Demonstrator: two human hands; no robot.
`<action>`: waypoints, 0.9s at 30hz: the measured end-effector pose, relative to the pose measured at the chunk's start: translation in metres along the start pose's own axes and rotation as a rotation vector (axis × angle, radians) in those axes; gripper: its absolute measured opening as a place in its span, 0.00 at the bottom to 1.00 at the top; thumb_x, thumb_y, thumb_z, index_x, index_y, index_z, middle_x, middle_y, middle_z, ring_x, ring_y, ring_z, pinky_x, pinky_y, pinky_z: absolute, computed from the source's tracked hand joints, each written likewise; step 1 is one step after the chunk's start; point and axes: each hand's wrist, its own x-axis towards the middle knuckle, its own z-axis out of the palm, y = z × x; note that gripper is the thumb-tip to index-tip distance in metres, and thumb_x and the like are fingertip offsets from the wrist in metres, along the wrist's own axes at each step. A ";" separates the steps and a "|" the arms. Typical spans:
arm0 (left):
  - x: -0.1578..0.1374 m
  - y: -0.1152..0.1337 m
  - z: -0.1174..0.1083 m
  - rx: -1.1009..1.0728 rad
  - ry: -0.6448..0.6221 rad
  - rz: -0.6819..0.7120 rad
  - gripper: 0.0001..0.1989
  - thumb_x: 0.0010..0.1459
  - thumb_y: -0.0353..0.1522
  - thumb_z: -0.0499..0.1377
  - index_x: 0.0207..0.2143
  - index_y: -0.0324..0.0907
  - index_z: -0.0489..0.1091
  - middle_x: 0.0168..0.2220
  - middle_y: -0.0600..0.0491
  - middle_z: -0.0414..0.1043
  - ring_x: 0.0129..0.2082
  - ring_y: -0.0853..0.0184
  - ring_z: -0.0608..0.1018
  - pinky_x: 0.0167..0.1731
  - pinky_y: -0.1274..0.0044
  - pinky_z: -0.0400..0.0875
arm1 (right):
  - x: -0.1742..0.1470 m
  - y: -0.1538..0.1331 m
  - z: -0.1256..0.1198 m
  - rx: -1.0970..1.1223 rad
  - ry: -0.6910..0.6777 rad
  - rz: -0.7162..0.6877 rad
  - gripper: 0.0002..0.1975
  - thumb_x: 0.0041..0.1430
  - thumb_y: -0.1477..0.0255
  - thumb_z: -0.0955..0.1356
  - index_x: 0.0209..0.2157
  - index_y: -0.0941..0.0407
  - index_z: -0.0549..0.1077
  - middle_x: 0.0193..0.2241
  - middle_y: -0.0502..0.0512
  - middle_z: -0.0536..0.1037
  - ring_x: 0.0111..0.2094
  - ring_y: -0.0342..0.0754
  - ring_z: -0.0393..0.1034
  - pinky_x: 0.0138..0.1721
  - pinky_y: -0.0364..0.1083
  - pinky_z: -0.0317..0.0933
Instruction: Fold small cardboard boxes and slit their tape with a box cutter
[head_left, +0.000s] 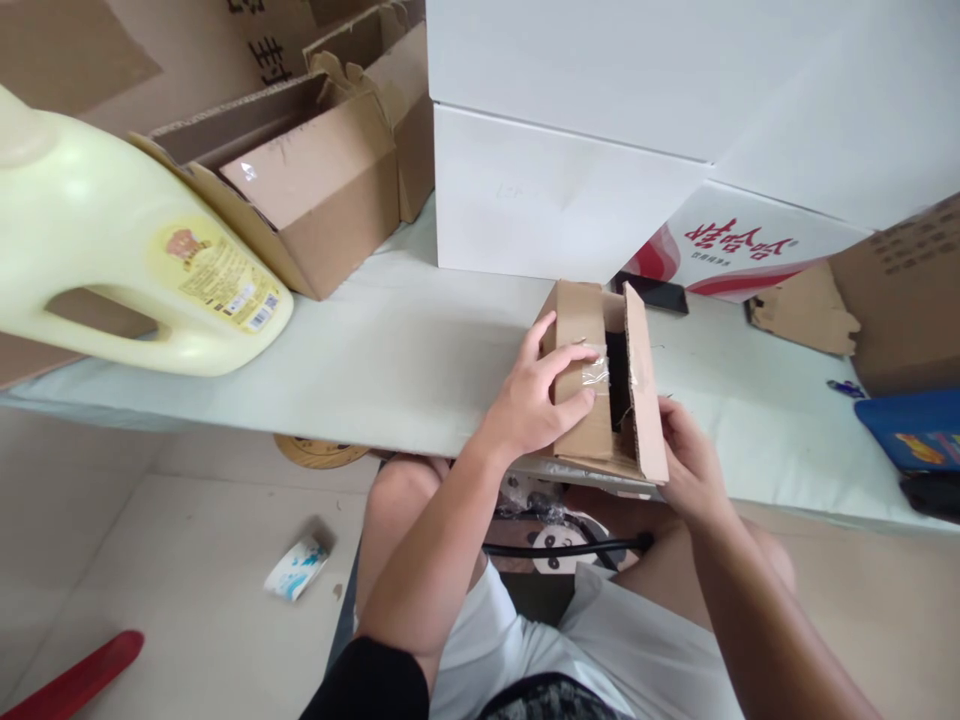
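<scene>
A small brown cardboard box (581, 425) sits near the table's front edge, its top partly open. One flap (645, 385) stands up on the right, leaving a dark gap beside the flap that lies over the left side. Clear tape (595, 368) shows on that left flap. My left hand (536, 395) rests on the left side of the box with fingers spread, two of them touching the tape. At the right side, my right hand (686, 455) has its fingers curled against the raised flap; its fingertips are partly hidden.
White cartons (555, 190) stand stacked behind the box, with a dark phone (651, 293) at their foot. Open cardboard boxes (330, 200) and a pale yellow jug (127, 250) stand left. A torn cardboard piece (802, 310) and a blue packet (911, 430) lie right.
</scene>
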 end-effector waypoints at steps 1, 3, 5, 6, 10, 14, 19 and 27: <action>0.000 0.000 0.000 0.001 -0.001 -0.001 0.16 0.61 0.32 0.61 0.52 0.50 0.73 0.75 0.52 0.42 0.73 0.50 0.59 0.71 0.56 0.59 | 0.000 0.000 0.000 -0.001 -0.001 0.000 0.23 0.63 0.48 0.67 0.49 0.50 0.74 0.46 0.58 0.82 0.44 0.55 0.76 0.43 0.55 0.69; 0.001 -0.001 0.000 -0.004 -0.002 0.000 0.15 0.63 0.32 0.60 0.52 0.49 0.73 0.75 0.52 0.42 0.73 0.50 0.59 0.71 0.57 0.59 | 0.000 0.000 0.000 -0.001 0.002 -0.010 0.23 0.64 0.49 0.68 0.49 0.51 0.74 0.45 0.59 0.82 0.44 0.55 0.76 0.42 0.54 0.69; 0.001 -0.001 0.001 -0.013 -0.004 -0.003 0.15 0.63 0.32 0.59 0.52 0.49 0.72 0.75 0.51 0.42 0.73 0.51 0.59 0.70 0.57 0.60 | 0.000 0.001 0.000 -0.003 0.004 -0.025 0.22 0.64 0.50 0.68 0.49 0.51 0.74 0.45 0.59 0.82 0.43 0.55 0.76 0.42 0.54 0.69; 0.001 -0.001 0.001 -0.017 -0.004 -0.005 0.14 0.64 0.32 0.59 0.52 0.49 0.72 0.75 0.51 0.42 0.73 0.51 0.59 0.70 0.57 0.61 | 0.000 0.001 0.001 -0.005 0.005 -0.032 0.22 0.64 0.50 0.68 0.49 0.51 0.74 0.45 0.59 0.81 0.43 0.54 0.76 0.42 0.53 0.70; 0.002 -0.001 0.001 -0.012 0.005 -0.007 0.14 0.64 0.32 0.58 0.51 0.50 0.73 0.75 0.52 0.43 0.75 0.53 0.53 0.71 0.59 0.60 | 0.000 0.002 0.001 -0.010 0.011 -0.046 0.21 0.65 0.52 0.68 0.49 0.52 0.73 0.45 0.59 0.81 0.43 0.54 0.76 0.42 0.53 0.70; 0.002 -0.001 0.001 0.010 0.007 0.003 0.14 0.64 0.33 0.59 0.52 0.49 0.73 0.74 0.52 0.44 0.76 0.53 0.51 0.71 0.59 0.59 | -0.002 -0.003 0.000 -0.015 0.028 -0.049 0.17 0.67 0.56 0.67 0.49 0.52 0.73 0.44 0.59 0.80 0.42 0.53 0.76 0.41 0.52 0.70; 0.003 -0.002 0.002 0.026 0.021 0.012 0.14 0.64 0.33 0.59 0.52 0.49 0.74 0.74 0.52 0.45 0.75 0.52 0.53 0.71 0.59 0.60 | -0.006 -0.017 -0.007 -0.019 0.063 -0.106 0.13 0.70 0.60 0.64 0.48 0.52 0.73 0.43 0.57 0.79 0.40 0.50 0.75 0.41 0.50 0.69; 0.003 -0.002 0.002 0.008 0.025 0.016 0.14 0.64 0.34 0.59 0.51 0.49 0.74 0.74 0.51 0.45 0.76 0.52 0.51 0.72 0.60 0.57 | -0.008 -0.030 -0.004 0.076 0.033 -0.091 0.12 0.67 0.61 0.67 0.49 0.50 0.70 0.47 0.56 0.76 0.44 0.50 0.73 0.41 0.48 0.69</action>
